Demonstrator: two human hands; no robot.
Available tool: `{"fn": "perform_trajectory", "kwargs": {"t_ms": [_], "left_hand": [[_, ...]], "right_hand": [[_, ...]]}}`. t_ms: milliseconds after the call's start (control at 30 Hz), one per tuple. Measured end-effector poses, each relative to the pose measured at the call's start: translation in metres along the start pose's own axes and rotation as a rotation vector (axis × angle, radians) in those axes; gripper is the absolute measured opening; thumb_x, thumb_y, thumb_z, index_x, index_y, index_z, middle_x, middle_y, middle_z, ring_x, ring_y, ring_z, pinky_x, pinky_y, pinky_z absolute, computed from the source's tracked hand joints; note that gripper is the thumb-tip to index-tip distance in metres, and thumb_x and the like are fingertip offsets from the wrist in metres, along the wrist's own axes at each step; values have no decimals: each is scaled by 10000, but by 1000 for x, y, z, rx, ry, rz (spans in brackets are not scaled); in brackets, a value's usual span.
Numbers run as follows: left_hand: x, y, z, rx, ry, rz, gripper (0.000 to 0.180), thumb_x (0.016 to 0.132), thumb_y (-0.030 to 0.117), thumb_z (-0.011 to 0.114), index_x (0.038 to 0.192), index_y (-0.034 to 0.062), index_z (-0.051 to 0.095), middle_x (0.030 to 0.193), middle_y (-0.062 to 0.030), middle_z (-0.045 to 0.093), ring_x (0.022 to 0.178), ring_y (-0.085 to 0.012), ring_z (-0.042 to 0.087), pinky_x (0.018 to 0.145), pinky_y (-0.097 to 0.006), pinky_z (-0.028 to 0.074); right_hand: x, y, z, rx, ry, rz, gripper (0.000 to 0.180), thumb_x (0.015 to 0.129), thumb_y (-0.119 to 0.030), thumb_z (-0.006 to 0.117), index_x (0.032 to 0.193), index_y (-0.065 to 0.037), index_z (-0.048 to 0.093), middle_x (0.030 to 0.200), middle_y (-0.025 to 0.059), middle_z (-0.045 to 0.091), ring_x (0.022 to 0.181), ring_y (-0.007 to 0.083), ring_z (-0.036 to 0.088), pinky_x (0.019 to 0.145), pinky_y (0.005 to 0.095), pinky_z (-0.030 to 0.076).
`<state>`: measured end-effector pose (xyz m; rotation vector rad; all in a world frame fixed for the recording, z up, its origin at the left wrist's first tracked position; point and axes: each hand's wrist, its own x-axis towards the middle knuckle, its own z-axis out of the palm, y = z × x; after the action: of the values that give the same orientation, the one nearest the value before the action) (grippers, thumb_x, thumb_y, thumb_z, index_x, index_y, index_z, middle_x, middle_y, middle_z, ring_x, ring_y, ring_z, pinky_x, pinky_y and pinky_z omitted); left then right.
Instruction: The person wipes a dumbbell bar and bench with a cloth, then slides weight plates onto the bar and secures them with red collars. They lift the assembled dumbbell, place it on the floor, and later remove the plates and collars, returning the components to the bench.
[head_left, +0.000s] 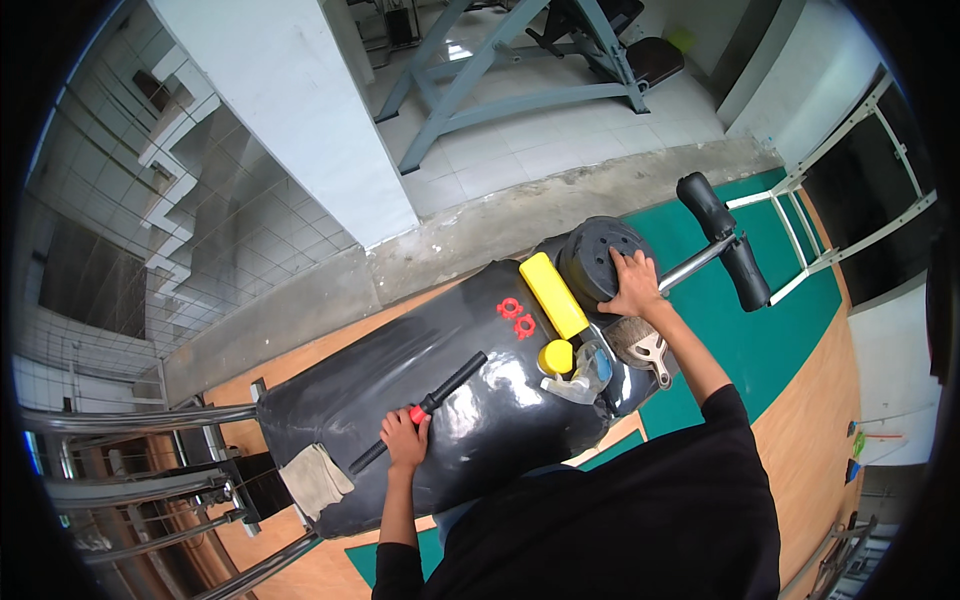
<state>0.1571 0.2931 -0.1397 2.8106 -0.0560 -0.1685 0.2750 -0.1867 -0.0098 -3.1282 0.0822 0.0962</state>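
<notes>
A black dumbbell bar (457, 384) with a red collar lies slantwise over the padded black bench (390, 360). My left hand (404, 438) is closed round it just below the collar. My right hand (637, 285) grips the edge of a round black weight plate (590, 262), fingers on its top face and thumb at its near side. The plate seems to lie in a stack at the bench's far right end. Two red star-shaped collar nuts (510, 308) lie on the bench between my hands. Beside the plates rests a long yellow box (553, 297).
Near the yellow box are a round yellow container (556, 357), clear goggles (588, 378) and a wide brush (645, 348). A folded beige cloth (316, 480) lies at the bench's left end. Padded rollers (706, 205) stick out at right. Metal rails (140, 420) meet the left end.
</notes>
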Motion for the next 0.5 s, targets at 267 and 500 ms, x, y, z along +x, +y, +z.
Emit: {"fn": "perform_trajectory", "kwargs": {"t_ms": [267,500], "left_hand": [[6,-2,-2,-37,15,23,456,857,471,556,1096,83,545,1020,-140,538,964,-331,507,788,-456,401],[-12,7,-63,-353,-65,-40,447,853,481,562,1006,67,625,711,-204,633,727,-422,612,660,-457,476]], "right_hand": [[-31,-8,-86,944,-45,401,762,625,-439,659,1176,72,535,1077,247,589,1005,297,543,905,356,426],[-63,-74,-105,1500,-78,384,550,753,-399,551,1001,88,610,941,179,644,848,234,612,809,301,456]]}}
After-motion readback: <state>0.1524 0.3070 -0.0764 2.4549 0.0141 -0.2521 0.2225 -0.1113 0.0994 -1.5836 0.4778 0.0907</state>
